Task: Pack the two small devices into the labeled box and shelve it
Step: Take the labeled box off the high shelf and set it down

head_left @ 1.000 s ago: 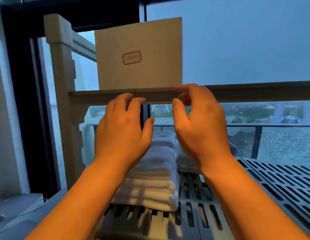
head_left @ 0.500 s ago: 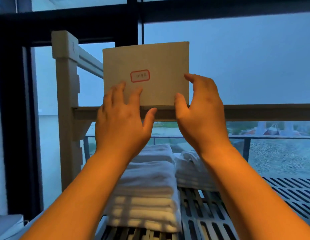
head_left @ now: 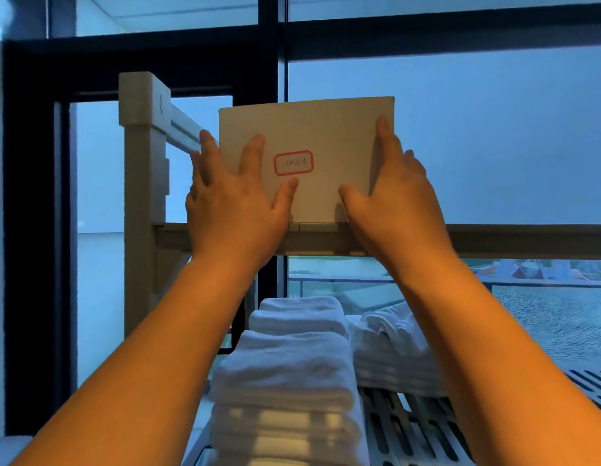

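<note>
Standing upright on the upper shelf [head_left: 510,240] of a pale rack, the tan cardboard box [head_left: 326,129] faces me, closed. A red-bordered label [head_left: 293,162] sits mid-front, its handwriting too small to read. My left hand [head_left: 235,203] lies flat on the front by the left edge, fingers straight and spread, the outer ones reaching past the edge. My right hand [head_left: 396,196] lies at the right edge, thumb on the front, fingers straight. Both arms reach upward. Below, folded white towels [head_left: 292,364] are stacked on a slatted lower shelf [head_left: 410,432]. A dark-framed window [head_left: 268,62] stands behind the rack.
</note>
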The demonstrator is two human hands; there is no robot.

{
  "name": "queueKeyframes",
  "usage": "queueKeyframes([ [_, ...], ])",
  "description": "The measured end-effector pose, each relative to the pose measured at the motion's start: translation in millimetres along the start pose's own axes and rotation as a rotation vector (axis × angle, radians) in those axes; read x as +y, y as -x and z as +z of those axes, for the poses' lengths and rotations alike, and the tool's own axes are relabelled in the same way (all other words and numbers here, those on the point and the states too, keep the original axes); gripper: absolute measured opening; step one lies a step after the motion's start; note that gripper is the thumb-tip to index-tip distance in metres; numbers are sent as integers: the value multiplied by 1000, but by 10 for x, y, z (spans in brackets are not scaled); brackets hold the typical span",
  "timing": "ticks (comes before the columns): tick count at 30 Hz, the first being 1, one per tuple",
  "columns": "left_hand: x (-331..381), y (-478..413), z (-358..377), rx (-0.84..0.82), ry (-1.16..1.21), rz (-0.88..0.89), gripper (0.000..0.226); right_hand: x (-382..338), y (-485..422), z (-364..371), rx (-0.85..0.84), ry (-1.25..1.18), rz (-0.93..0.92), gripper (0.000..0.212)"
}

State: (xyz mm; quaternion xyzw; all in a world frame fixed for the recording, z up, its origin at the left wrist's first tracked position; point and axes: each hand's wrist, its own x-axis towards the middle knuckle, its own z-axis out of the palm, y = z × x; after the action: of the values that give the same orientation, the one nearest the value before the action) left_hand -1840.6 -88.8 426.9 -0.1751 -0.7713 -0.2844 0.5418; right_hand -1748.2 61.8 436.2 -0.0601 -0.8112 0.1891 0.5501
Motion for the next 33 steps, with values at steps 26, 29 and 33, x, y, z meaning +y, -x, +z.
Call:
queueKeyframes([
  [26,388,308,-466,207,271,53,80,15,295,-416,294,-388,-97,78],
  [29,500,418,-582,224,262,24,80,4,362,-561,300,-407,-120,78],
  [33,646,581,-699,223,288,4,80,51,481,-732,298,-432,-129,80],
])
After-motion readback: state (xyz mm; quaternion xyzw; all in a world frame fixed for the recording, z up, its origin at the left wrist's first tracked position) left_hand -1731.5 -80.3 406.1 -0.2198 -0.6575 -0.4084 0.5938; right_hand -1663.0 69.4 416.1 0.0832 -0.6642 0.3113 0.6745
